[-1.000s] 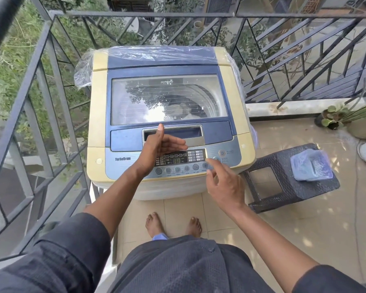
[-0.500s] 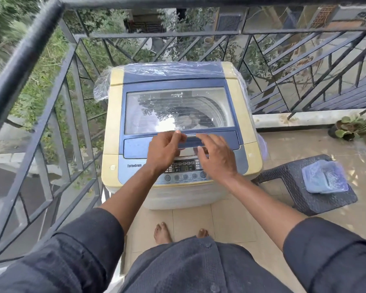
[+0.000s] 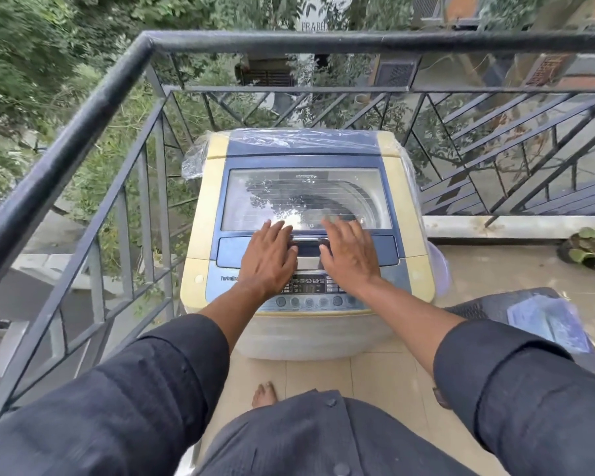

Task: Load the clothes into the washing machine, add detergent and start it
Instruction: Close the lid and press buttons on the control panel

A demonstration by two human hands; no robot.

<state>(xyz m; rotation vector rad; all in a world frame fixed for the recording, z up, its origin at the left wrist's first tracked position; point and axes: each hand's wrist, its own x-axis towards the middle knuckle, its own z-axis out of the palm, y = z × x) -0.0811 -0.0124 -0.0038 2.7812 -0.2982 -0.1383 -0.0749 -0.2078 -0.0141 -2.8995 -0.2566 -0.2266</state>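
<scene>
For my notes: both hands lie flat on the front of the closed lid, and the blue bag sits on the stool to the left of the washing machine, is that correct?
Nearly: the head view shows the stool with the blue bag on the right of the washing machine, not the left. The left hand and right hand do lie flat on the closed lid.

**Both hands flat on the closed washer lid**

The washing machine (image 3: 306, 235) stands in the corner of a balcony, with its lid (image 3: 306, 197) closed. The left hand (image 3: 268, 259) and the right hand (image 3: 347, 252) lie side by side on the front part of the lid, fingers straight and spread, the fingertips reaching the glass window. The lid handle (image 3: 308, 247) shows between the two hands. Just in front of the hands is the control panel (image 3: 310, 290) with a lit display and a row of round buttons. Clear plastic film (image 3: 303, 139) covers the back of the machine. The black railing (image 3: 93, 108) runs behind and left of the machine. To the right of the machine stands a dark stool (image 3: 478, 310) with a bluish plastic bag (image 3: 547, 324) on it.
</scene>
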